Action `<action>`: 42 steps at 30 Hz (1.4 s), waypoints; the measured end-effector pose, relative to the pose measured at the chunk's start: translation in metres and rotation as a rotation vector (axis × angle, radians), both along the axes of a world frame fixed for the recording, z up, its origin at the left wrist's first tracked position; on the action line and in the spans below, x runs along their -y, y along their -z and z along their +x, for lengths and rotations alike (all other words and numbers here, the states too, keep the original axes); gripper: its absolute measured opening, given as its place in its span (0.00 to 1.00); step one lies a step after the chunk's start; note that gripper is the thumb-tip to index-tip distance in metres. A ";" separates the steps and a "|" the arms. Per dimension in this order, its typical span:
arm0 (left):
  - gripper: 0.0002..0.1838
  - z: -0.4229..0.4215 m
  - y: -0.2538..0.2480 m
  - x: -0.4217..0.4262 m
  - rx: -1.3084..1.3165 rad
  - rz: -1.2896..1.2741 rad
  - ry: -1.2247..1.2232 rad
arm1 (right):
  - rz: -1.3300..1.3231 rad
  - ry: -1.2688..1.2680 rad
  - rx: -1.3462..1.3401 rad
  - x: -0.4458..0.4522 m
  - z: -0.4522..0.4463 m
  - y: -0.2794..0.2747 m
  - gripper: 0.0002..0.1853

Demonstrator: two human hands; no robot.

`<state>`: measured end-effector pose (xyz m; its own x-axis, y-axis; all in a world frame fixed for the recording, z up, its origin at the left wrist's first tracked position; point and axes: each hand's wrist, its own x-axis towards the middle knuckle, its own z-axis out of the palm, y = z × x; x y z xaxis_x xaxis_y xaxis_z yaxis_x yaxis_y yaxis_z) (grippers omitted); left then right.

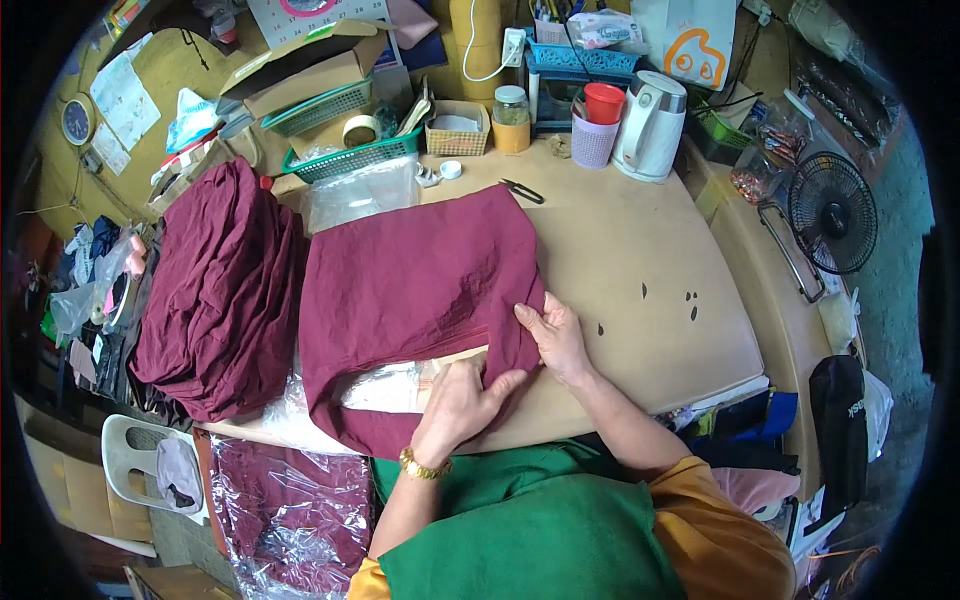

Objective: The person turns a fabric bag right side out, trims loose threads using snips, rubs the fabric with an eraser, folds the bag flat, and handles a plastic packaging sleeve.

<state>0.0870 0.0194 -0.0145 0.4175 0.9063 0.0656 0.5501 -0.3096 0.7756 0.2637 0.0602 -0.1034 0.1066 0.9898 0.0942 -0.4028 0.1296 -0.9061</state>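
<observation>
A maroon cloth point(400, 270), partly folded with an opening in its front half, lies on the table before me. My right hand point(556, 338) grips its right edge, thumb on top and the other fingers partly hidden. My left hand point(462, 402), with a gold watch on the wrist, is closed at the near right edge of the opening, the cloth bunched by its fingers. Fingertips of that hand are hidden. Through the opening show clear plastic point(385, 388) and a bit of tan surface. Black thread snips point(522, 191) lie just beyond the cloth's far edge.
A tall pile of maroon cloth point(220, 300) stands at left. Plastic-wrapped maroon cloth point(290, 500) lies below the table's near edge. At the back are a green basket point(350, 165), a jar point(511, 120), a purple cup point(594, 140) and an electric kettle point(650, 125). A fan point(832, 212) stands right.
</observation>
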 end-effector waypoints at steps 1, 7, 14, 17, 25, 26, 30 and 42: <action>0.19 0.003 0.003 -0.003 -0.058 0.011 -0.043 | 0.011 0.035 0.055 -0.003 0.001 0.007 0.19; 0.15 0.003 0.007 -0.014 -0.075 -0.033 -0.140 | -0.137 -0.377 0.411 0.006 0.030 -0.002 0.32; 0.23 -0.011 0.021 -0.006 -0.167 -0.129 -0.004 | -0.219 -0.278 0.010 0.004 0.020 -0.005 0.20; 0.25 -0.018 0.015 0.001 -0.233 -0.339 0.055 | -0.362 -0.185 -0.166 -0.004 0.026 0.004 0.20; 0.27 -0.022 0.002 0.007 -0.259 -0.365 0.134 | -0.247 -0.205 -0.203 0.003 0.019 -0.001 0.23; 0.28 -0.018 -0.002 0.006 -0.290 -0.257 0.090 | -0.247 -0.265 -0.205 0.003 0.018 -0.007 0.25; 0.26 0.001 0.011 0.003 -0.144 0.086 -0.118 | -0.268 -0.245 -0.231 0.032 -0.005 -0.010 0.27; 0.21 -0.009 0.005 0.010 -0.267 -0.034 0.023 | -0.288 0.267 -0.361 0.004 -0.001 0.004 0.20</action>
